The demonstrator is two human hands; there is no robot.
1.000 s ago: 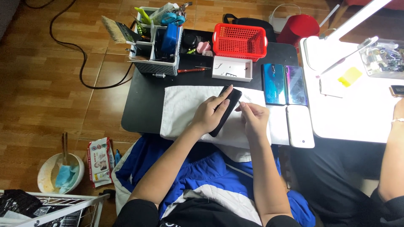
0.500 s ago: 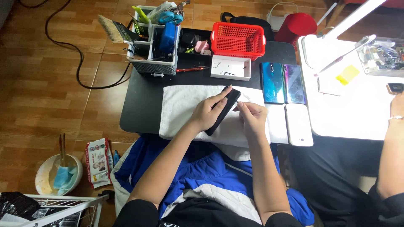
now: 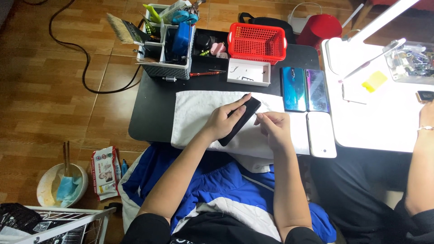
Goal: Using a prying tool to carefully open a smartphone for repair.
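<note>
Black phone [image 3: 241,120] lying on the white cloth [image 3: 194,113], tilted off the cloth on its left long edge. Long axis running on a diagonal: far end up and to the right, toward the small white tray [image 3: 248,72]; near end down and to the left, toward the cloth's front edge.

Left hand [image 3: 222,122] wrapped over the phone from its left side, fingers laid along the upper edge, thumb underneath, closed around the slab and steadying it. Left forearm reaching up from the lap, crossing the cloth's near edge.

Right hand [image 3: 273,129] just beside the phone, on its right, roughly level with the far half. Fingers curled in, thumb and forefinger pinched on a thin pale tool [image 3: 258,114]; kind of tool too small to tell. Tip pointing left, at or almost at the phone's right long edge near the far corner; contact not clear. So: phone to the left of the right hand, a very short way off, edge-on to the tip.

To the right of the cloth, two glossy phones [image 3: 304,89], blue-green and purple, side by side, and a white phone [image 3: 321,134] nearer. Behind the cloth, a red basket [image 3: 257,41] and a grey organiser [image 3: 166,45] full of tools. At far right, another person's arm [image 3: 420,162] beside the lit white table [image 3: 384,117].
</note>
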